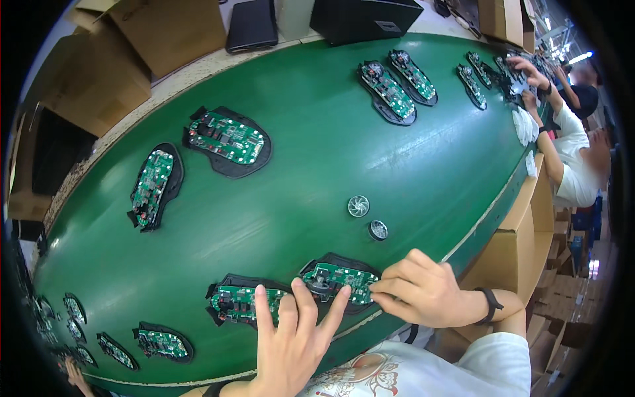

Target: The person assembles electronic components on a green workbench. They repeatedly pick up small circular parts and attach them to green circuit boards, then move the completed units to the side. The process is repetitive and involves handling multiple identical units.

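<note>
Two green circuit boards in black, curved shells lie side by side at the near edge of the green belt. My left hand [291, 331] has its fingers spread. Its fingertips rest on the left circuit board [233, 301] and the right circuit board [337, 276], holding nothing. At the right board's right end, my right hand [420, 291] is closed in a pinch; whatever is between its fingertips is too small to make out. Just beyond them lie two round, spoked wheels, one flat [358, 206] and one tilted [378, 230].
More boards in black shells lie across the belt [284, 198], including a wide one [231, 137] and a narrow one [153, 182]. Cardboard boxes [165, 33] line the far side; an open carton [516, 231] stands at right. Co-workers' hands [529, 73] work at the far right.
</note>
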Demonstrator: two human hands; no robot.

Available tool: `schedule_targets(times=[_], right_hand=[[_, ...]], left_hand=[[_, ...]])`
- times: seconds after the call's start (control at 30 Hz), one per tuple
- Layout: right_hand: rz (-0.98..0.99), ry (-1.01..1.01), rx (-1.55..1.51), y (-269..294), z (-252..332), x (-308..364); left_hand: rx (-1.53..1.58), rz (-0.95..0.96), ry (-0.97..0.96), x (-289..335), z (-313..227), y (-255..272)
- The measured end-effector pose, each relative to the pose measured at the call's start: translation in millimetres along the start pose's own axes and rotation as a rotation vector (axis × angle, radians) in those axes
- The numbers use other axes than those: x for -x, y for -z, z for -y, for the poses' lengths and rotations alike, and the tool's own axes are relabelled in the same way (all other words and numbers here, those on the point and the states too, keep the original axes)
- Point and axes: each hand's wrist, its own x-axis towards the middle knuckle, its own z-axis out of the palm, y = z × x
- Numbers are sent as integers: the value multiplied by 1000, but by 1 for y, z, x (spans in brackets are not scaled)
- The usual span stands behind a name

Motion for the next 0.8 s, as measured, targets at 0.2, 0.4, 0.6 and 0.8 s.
schedule_targets(times=[0.2, 0.4, 0.6, 0.8], right_hand=[[-135, -52, -21, -26, 4, 4], [-175, -75, 18, -37, 11, 1], [-175, -99, 38, -43, 16, -4], [-211, -165, -40, -47, 18, -4]], left_hand=[[26, 26, -8, -2, 2, -1], [36, 30, -30, -4, 6, 1], [64, 15, -42, -3, 8, -2], [74, 14, -49, -3, 9, -5]])
